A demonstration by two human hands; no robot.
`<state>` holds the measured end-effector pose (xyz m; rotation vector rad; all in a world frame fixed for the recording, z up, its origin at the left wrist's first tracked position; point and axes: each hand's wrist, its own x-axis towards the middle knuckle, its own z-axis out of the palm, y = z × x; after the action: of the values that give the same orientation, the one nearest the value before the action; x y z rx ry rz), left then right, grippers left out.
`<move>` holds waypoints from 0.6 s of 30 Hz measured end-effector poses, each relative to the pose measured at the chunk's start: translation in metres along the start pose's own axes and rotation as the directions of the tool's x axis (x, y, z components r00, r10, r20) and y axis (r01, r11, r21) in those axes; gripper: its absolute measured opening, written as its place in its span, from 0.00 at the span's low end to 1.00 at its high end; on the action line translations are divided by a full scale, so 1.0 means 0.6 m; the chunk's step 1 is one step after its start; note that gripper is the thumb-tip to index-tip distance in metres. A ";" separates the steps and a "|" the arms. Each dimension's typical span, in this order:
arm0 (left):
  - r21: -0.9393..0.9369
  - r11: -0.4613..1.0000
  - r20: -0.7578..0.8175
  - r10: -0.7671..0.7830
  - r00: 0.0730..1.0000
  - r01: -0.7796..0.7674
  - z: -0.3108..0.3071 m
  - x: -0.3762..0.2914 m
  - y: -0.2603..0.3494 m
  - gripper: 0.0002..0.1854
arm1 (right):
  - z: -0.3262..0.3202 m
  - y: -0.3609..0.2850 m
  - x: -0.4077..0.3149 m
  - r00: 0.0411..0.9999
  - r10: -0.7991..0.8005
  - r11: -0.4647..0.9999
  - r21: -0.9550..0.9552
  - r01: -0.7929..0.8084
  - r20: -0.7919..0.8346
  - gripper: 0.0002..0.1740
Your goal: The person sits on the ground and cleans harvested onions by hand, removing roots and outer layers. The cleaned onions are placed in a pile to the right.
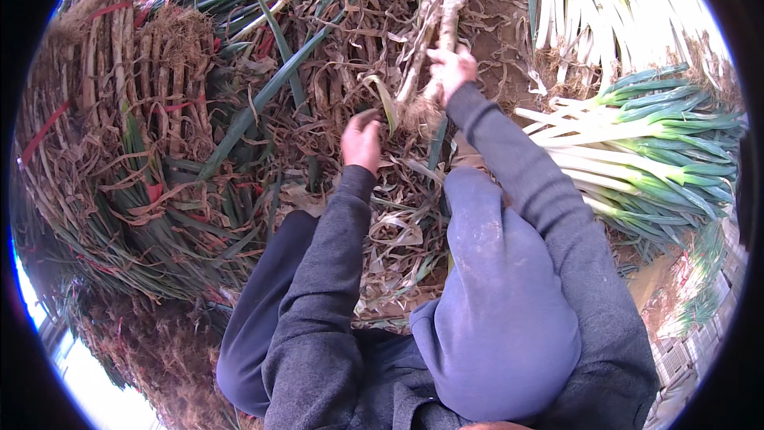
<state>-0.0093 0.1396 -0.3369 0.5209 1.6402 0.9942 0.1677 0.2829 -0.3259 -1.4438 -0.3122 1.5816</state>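
Observation:
At the upper middle, my right hand grips a long, soil-stained green onion near its rooted end. Brown dry leaf sheaths hang along the stalk, and its roots point towards me. To the left and a little lower is my left hand, its fingers bent and parted, with nothing seen in it. A peeled strip of pale leaf lies just beside its fingertips. Dry brown husks cover the ground below and between my hands.
Unpeeled green onions with red ties are piled at the left. Cleaned white-stemmed green onions lie at the upper right, more cleaned ones at the right. My bent knees flank the husks. Grey paving shows at the lower right.

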 end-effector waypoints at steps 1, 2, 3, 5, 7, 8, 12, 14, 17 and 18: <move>-0.033 0.999 -0.110 -0.013 0.994 0.010 -0.008 0.006 0.019 0.14 | -0.011 -0.012 -0.026 0.995 -0.099 0.995 -0.022 0.099 0.023 0.36; 0.030 0.997 -0.152 0.079 0.985 -0.075 -0.017 0.011 0.039 0.14 | -0.021 -0.005 -0.062 0.989 -0.120 0.990 -0.061 0.126 0.088 0.41; 0.107 0.986 -0.191 0.143 0.971 -0.124 -0.021 0.014 0.058 0.14 | -0.039 0.007 -0.103 0.977 -0.127 0.986 -0.082 0.142 0.170 0.46; -0.083 0.994 -0.041 0.073 0.997 -0.076 -0.007 0.021 0.089 0.15 | -0.073 0.038 -0.181 0.957 0.095 0.977 -0.208 -0.037 0.275 0.49; -0.153 0.981 0.214 0.151 0.965 -0.120 0.029 0.019 0.101 0.24 | -0.092 0.060 -0.211 0.846 0.184 0.868 -0.487 0.099 0.500 0.50; -0.046 0.988 0.270 0.152 0.951 -0.145 0.054 0.022 0.100 0.27 | -0.102 0.065 -0.217 0.755 0.408 0.815 -0.578 -0.048 0.513 0.48; 0.017 0.999 0.297 -0.036 0.954 0.033 0.117 0.037 0.079 0.25 | -0.108 0.057 -0.178 0.549 0.626 0.698 -0.712 -0.076 0.554 0.39; -0.007 1.000 0.265 0.006 0.964 -0.005 0.124 0.032 0.063 0.23 | -0.116 0.026 -0.131 0.580 0.483 0.597 -0.732 0.329 0.655 0.26; -0.079 0.995 0.300 -0.031 0.953 0.057 0.113 -0.001 0.047 0.22 | -0.124 -0.014 -0.069 0.951 0.138 0.902 -0.432 -0.004 0.278 0.14; -0.082 0.993 0.307 -0.058 0.950 0.087 0.111 -0.014 0.044 0.21 | -0.122 -0.025 -0.050 0.975 0.110 0.936 -0.350 -0.035 0.195 0.14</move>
<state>0.0516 0.1704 -0.3136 0.5179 1.3211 0.8838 0.2350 0.2397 -0.3162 -1.5632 -0.6992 1.8118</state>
